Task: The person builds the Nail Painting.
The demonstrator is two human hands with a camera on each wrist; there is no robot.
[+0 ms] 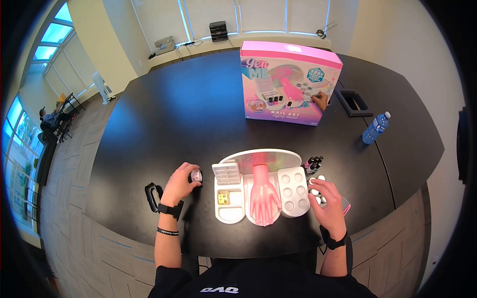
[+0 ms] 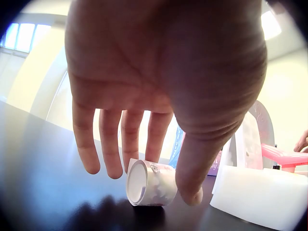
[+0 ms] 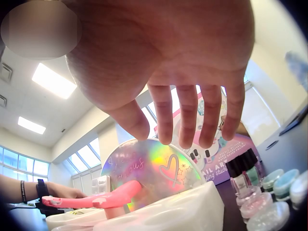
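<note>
My left hand [image 1: 178, 185] pinches a small roll of printed stickers [image 2: 156, 185] between thumb and fingers, low over the black table left of the nail art station. The station has a white base [image 1: 231, 215], a pink model hand [image 1: 263, 196] at its middle and a shiny iridescent back panel [image 3: 149, 166]. My right hand [image 1: 328, 206] holds nothing; its fingers extend over small round pots [image 3: 257, 204] right of the station. Nail polish bottles [image 1: 313, 164] with black caps stand just beyond. A yellow item [image 1: 224, 197] lies in the station's left tray.
A large pink nail art box [image 1: 290, 84] stands upright behind the station. Farther right are a water bottle [image 1: 376, 128] and a black recessed holder [image 1: 354, 103]. A black strap-like object [image 1: 153, 196] lies beside my left wrist. The table's near edge runs close to my body.
</note>
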